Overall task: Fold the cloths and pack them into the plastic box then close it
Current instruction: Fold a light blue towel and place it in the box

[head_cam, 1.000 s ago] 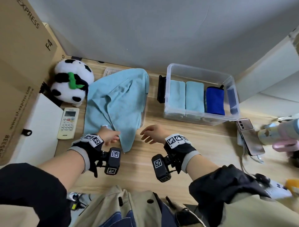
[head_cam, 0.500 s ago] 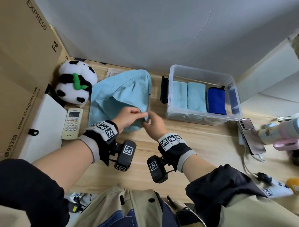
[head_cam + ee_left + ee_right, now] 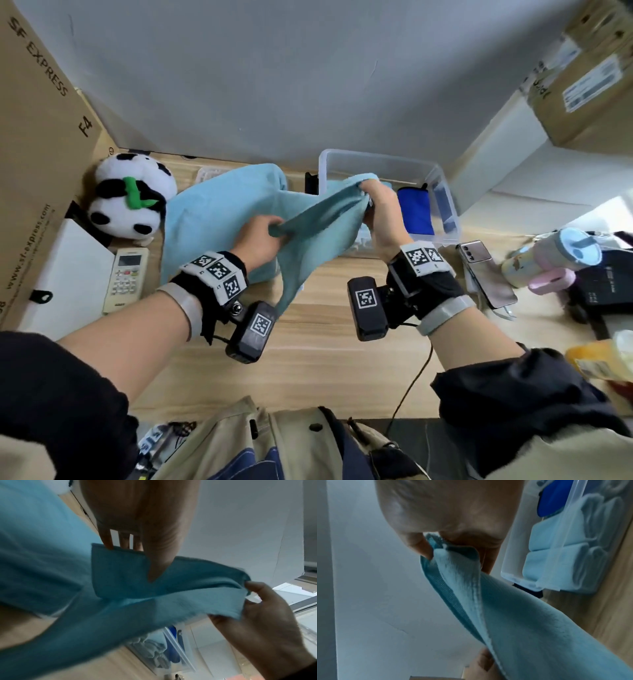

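Both hands have lifted the light-blue cloth [image 3: 318, 226] off the table [image 3: 325, 359] w/ left hand [image 3: 260, 236] & right hand [image 3: 382, 212] each pinching a corner near the plastic box [image 3: 442, 192]; keep edge taut, corners matched before folding.

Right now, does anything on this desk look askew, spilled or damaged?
Nothing stands out. Both hands, left hand and right hand, hold up a light blue cloth unfolded; the plastic box stands upright and open, with folded cloths lined up inside.
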